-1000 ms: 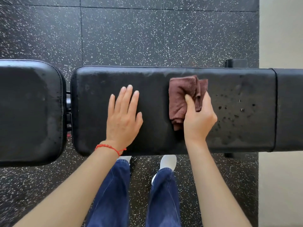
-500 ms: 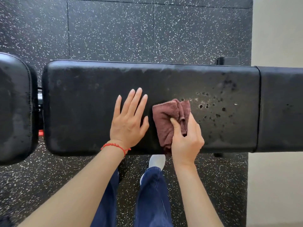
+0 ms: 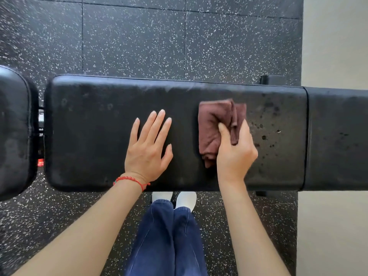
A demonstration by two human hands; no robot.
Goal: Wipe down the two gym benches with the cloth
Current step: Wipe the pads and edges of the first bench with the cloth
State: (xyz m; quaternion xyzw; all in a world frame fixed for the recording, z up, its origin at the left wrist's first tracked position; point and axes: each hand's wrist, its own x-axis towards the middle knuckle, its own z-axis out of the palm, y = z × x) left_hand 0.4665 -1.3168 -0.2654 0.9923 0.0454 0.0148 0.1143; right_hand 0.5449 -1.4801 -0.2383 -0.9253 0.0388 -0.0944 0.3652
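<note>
Wiping is the step in hand: the right hand (image 3: 236, 154) grips the folded brown cloth (image 3: 216, 129), thumb pinching its upper layers, and presses it flat on the long black pad (image 3: 99, 136) of the bench, right of middle. The left hand (image 3: 148, 149) lies released, fingers straight and splayed, palm down on the pad to brace. Dark droplets (image 3: 263, 137) speckle the surface just right of the cloth, so the next move probably calls for a firm sweep rightward over them. The pad's long axis runs left to right across the view; the cloth's runs across it, toward the far edge.
</note>
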